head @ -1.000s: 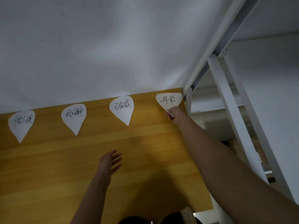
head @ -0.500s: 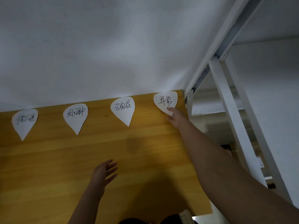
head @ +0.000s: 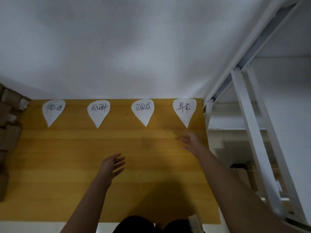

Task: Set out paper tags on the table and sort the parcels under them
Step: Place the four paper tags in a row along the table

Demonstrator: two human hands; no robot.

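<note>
Several white teardrop paper tags with handwritten characters lie in a row along the far edge of the wooden table [head: 67, 165]: a far-left tag [head: 53, 111], a second tag [head: 98, 112], a third tag [head: 143, 111] and a far-right tag [head: 184, 111]. My right hand [head: 190, 142] hovers just below the far-right tag, blurred, fingers spread, holding nothing. My left hand [head: 111, 165] is over the table's middle, fingers relaxed and empty.
Stacked brown cardboard parcels [head: 8, 128] stand against the table's left edge. A white metal frame [head: 249, 123] rises at the right, with more boxes behind it. A white wall backs the table.
My right hand let go of the far-right tag and drew back toward me. The view shifted right, so the tags now sit level and the parcels show at the left.
</note>
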